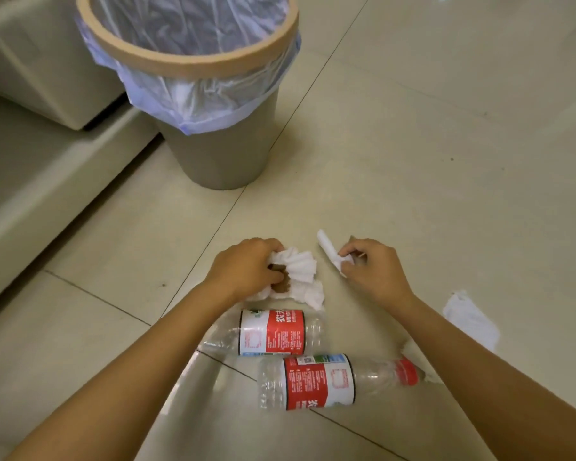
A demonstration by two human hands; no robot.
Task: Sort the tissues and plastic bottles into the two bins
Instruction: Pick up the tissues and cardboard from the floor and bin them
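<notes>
- Surface: pale tiled floor [429, 134] with thin dark grout lines; a light-coloured step or furniture base [37, 168] ran along the far left edge.
- Bin [220, 154]: one grey bin with a tan rim, upper left, lined with a translucent bluish bag [193, 94] folded over its edge. It stood upright on the floor, well apart from both hands. Contents could not be told.
- Left hand [243, 271]: fingers curled round a crumpled white tissue [300, 271] bearing a brown stain, held low at the floor, left of centre.
- Upper bottle [273, 332]: clear plastic with a red and white label, lying on its side just below the left hand's tissue, partly covered by the left forearm.
- Lower bottle [323, 382]: same kind, red cap pointing right, lying on its side just beside the upper bottle, towards the viewer.
- Right hand [369, 267]: fingertips pinched a small twisted white tissue strip [330, 251], right of centre, apart from the left hand.
- Loose tissue [469, 321]: flat white sheet on the floor at the right, beyond the right forearm.
- Tissue scrap [413, 351]: white piece partly hidden under the right forearm, near the lower bottle's cap.
</notes>
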